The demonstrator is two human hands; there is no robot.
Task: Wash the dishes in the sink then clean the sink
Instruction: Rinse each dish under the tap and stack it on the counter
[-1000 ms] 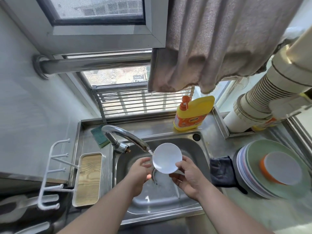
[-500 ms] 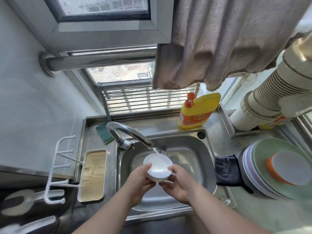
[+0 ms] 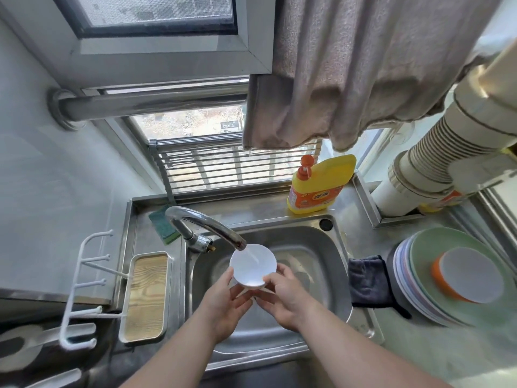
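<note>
1. Both hands hold a small white bowl (image 3: 253,264) over the steel sink (image 3: 321,242), under the tap (image 3: 207,222).
2. Left hand (image 3: 223,301) fingers curl round its left rim.
3. Right hand (image 3: 285,295) fingers grip the right rim.
4. Water seemingly streams into the bowl.

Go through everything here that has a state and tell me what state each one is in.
Faucet: running, water falling into the bowl.
White bowl: held over the sink, tilted, under the stream.
Left hand: grips the bowl's left side.
Right hand: grips the bowl's right side.
Sink: wet, no other dishes visible inside.
Dish soap bottle: upright behind the sink.
Plates: stacked on the counter.
</note>
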